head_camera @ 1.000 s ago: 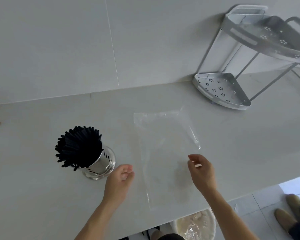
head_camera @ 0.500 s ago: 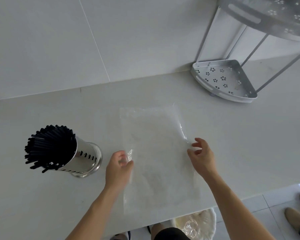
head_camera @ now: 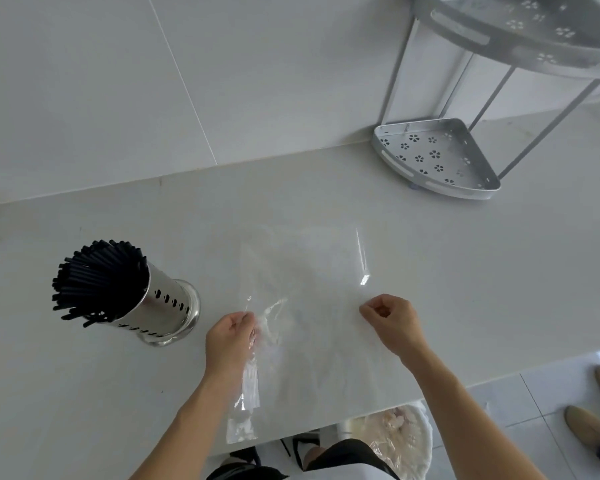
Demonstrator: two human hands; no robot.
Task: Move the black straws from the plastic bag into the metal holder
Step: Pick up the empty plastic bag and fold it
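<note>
Pinching the plastic bag (head_camera: 309, 306) by its two side edges, your left hand (head_camera: 231, 339) and right hand (head_camera: 390, 322) each have fingers curled onto the film above the counter (head_camera: 482, 271). It looks empty. Judging by that, the transfer seems done: the black straws (head_camera: 97, 278) stand in the metal holder (head_camera: 160, 306), left of the bag.

Bright, even daylight with soft shadows, glare glinting on the plastic bag (head_camera: 362, 271), wide-angle bending at the edges
</note>
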